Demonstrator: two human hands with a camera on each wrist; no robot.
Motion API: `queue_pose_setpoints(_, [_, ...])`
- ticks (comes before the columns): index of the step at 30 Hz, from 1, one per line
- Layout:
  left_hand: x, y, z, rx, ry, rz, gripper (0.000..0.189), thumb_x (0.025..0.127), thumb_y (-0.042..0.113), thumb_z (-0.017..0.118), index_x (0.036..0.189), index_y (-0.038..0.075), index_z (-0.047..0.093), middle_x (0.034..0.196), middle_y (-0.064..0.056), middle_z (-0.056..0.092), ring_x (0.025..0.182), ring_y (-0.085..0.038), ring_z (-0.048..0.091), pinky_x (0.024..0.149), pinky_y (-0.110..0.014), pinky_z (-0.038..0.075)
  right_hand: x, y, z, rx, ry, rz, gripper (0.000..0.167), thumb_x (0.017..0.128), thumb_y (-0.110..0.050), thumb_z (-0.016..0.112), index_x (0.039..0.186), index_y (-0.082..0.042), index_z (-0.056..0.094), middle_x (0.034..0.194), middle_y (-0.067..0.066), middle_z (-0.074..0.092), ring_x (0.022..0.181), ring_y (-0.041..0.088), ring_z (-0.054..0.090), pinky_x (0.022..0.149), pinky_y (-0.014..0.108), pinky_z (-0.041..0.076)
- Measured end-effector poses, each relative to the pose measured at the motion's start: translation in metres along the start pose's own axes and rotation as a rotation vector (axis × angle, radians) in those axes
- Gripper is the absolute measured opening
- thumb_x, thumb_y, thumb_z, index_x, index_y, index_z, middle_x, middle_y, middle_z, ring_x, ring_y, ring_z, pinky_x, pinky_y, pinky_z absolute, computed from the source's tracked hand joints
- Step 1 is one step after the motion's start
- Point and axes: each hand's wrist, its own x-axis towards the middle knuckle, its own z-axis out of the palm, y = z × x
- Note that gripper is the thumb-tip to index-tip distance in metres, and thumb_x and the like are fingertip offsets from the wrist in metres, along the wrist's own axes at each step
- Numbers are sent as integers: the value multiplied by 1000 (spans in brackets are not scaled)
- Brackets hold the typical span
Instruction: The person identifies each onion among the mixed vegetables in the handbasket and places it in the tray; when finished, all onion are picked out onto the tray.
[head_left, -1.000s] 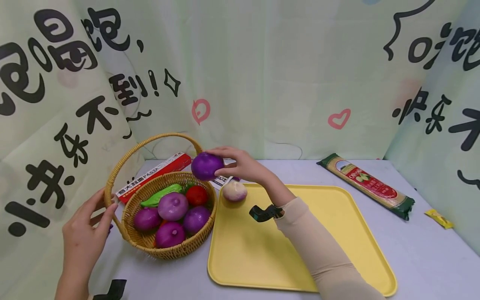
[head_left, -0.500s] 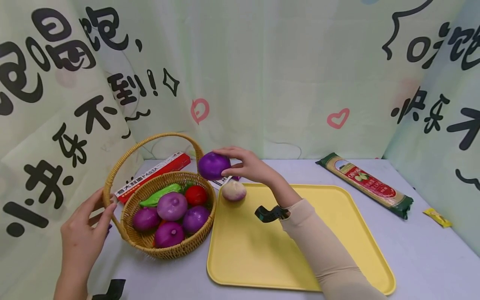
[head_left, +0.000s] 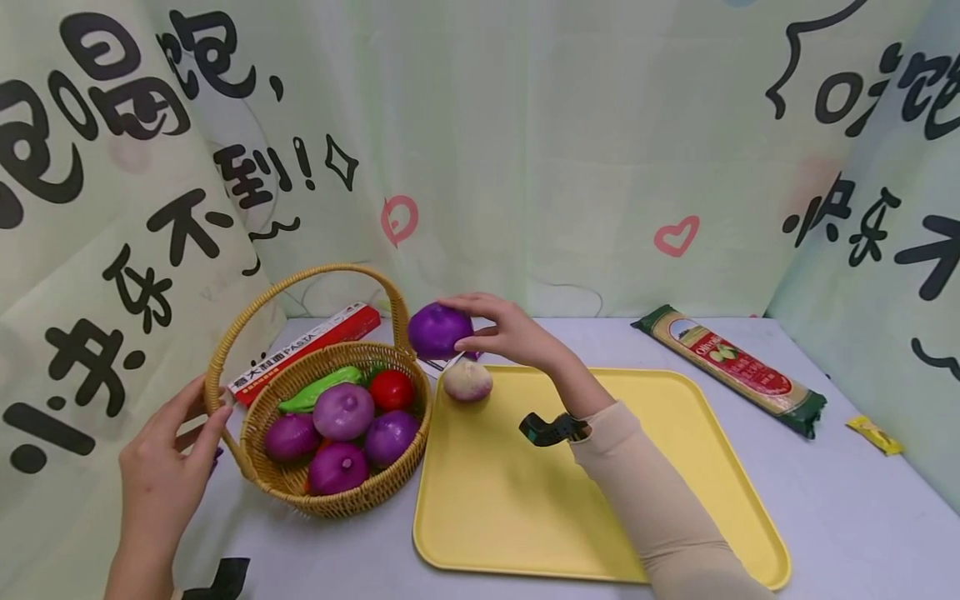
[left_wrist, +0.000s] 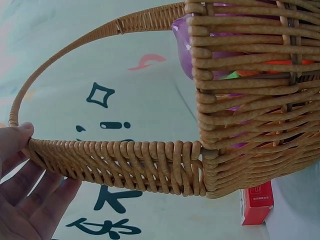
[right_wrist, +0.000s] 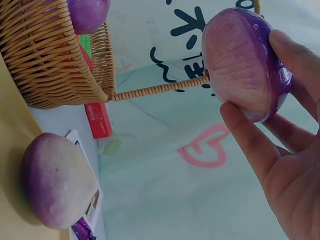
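My right hand holds a purple onion between thumb and fingers, raised beyond the basket's right rim. In the right wrist view its pale, pinkish underside shows. My left hand grips the handle of a wicker basket, thumb on one side and fingers on the other. Inside the basket lie several purple onions, a green pepper and a red tomato. A white-and-purple onion sits at the far left corner of the yellow tray.
A red pasta box lies behind the basket. At the right are a green-ended pasta packet and a small yellow packet. A printed curtain closes off the back and sides of the table.
My right hand has moved to the right with the purple onion, away from the basket handle. The left hand keeps its grip on the handle.
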Motion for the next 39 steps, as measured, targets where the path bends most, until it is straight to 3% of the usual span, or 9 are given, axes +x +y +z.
queue_pose_setpoints(15, [-1, 1, -1, -6, 8, 15, 49, 86, 13, 68, 133, 14, 55, 115, -16, 67, 90, 29, 35, 71, 10, 31, -9, 0, -6, 36, 15, 0, 57, 86, -9, 67, 139, -12, 48, 142, 11, 43, 114, 29, 59, 87, 29, 55])
queue_pose_setpoints(25, [0, 1, -1, -5, 8, 14, 50, 85, 12, 68, 133, 14, 55, 114, -16, 67, 89, 29, 34, 70, 10, 31, -15, 4, -10, 31, 22, 23, 57, 85, -11, 68, 138, -16, 48, 142, 8, 43, 119, 26, 56, 90, 28, 54])
queue_pose_setpoints(39, [0, 2, -2, -9, 10, 29, 49, 85, 12, 69, 132, 13, 55, 114, -17, 66, 90, 30, 35, 71, 10, 31, -24, 13, -21, -21, 46, 47, 57, 85, -15, 69, 138, -16, 48, 142, 8, 44, 129, 26, 46, 95, 33, 52])
